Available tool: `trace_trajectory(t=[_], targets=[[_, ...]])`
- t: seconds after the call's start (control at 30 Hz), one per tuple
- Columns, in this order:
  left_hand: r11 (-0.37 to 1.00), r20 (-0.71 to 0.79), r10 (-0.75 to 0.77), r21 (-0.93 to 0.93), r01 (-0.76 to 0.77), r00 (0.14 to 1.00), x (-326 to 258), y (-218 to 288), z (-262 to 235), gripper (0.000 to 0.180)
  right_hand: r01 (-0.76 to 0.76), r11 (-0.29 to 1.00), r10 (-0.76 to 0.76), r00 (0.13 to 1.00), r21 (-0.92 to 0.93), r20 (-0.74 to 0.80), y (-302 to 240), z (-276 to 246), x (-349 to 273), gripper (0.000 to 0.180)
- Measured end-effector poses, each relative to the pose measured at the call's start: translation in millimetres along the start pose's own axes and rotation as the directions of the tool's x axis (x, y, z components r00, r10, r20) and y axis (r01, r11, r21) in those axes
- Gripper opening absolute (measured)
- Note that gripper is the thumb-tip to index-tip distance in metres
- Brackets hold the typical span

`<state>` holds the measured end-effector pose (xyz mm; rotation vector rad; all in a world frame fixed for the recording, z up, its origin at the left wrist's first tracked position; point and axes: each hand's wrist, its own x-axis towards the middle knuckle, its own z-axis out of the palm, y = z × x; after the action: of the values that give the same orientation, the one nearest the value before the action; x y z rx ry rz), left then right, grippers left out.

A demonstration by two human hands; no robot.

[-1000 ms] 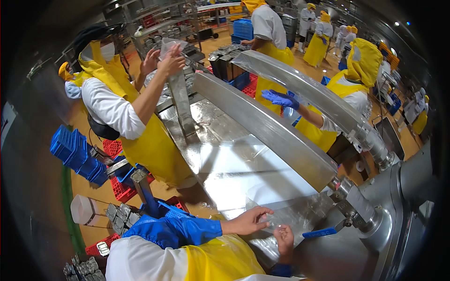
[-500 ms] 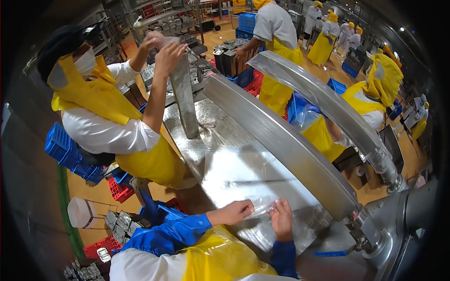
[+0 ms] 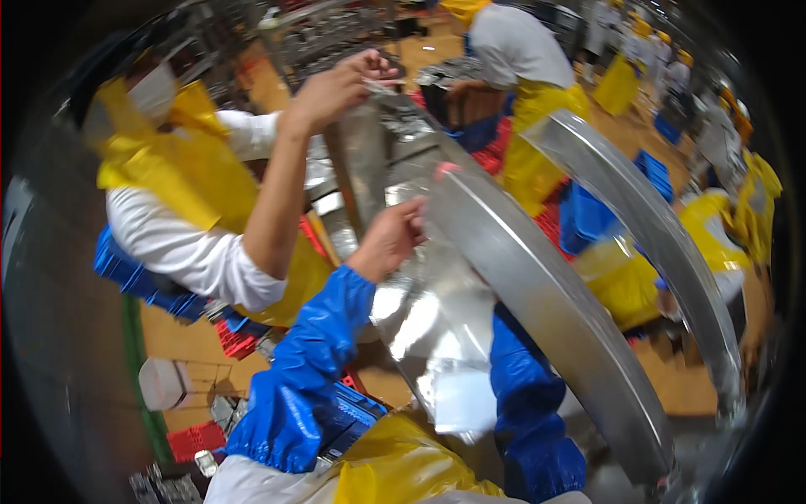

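My left hand [image 3: 390,239] is raised beside the free end of a long steel spout [image 3: 537,252]; its fingers are curled together, and what they hold, if anything, does not show clearly. Behind the spout, my right hand is almost wholly hidden; only the blue sleeve [image 3: 525,378] leads up to it. The spout runs from the lower right toward the far left above a shiny steel table [image 3: 428,328]. At the left, a co-worker's hand [image 3: 332,92] is at the top of a tall, narrow metal mould [image 3: 361,172].
A second spout [image 3: 646,218], wrapped in clear plastic, curves along the right. Co-workers in yellow aprons stand left, far and right. Blue crates [image 3: 147,273] and a red crate [image 3: 197,441] lie at the left. A white bucket [image 3: 164,384] hangs in a wire frame.
Both my hands have moved from the near table edge, where they held clear plastic film, up and forward to the spout's far end. The view has shifted and blurred.
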<state>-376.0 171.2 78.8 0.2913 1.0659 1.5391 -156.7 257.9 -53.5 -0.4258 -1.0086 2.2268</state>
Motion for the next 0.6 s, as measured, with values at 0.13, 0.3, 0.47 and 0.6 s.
trace_trajectory(t=[0.13, 0.3, 0.47, 0.6], targets=[[0.789, 0.125, 0.489, 0.359, -0.499, 0.863, -20.4, 28.2, 65.5, 0.018, 0.043, 0.998, -0.048, 0.992, -0.043, -0.118, 7.6, -20.5, 7.2, 0.022], [0.469, 0.392, 0.613, 0.519, -0.715, 0.686, -60.1, 4.8, 75.9, 0.017, 0.061, 0.99, -0.085, 0.978, -0.129, -0.19, -3.3, -26.8, -10.3, 0.022], [0.367, 0.544, 0.596, 0.469, -0.804, 0.59, -124.9, -57.1, 132.0, 0.01, 0.079, 0.973, -0.137, 0.953, -0.215, -0.269, -26.1, -49.2, -73.7, 0.022], [0.586, 0.673, 0.37, 0.366, -0.723, 0.64, -161.4, -97.3, 175.2, 0.009, 0.092, 0.948, -0.198, 0.919, -0.303, -0.34, -51.8, -70.0, -147.4, 0.022]])
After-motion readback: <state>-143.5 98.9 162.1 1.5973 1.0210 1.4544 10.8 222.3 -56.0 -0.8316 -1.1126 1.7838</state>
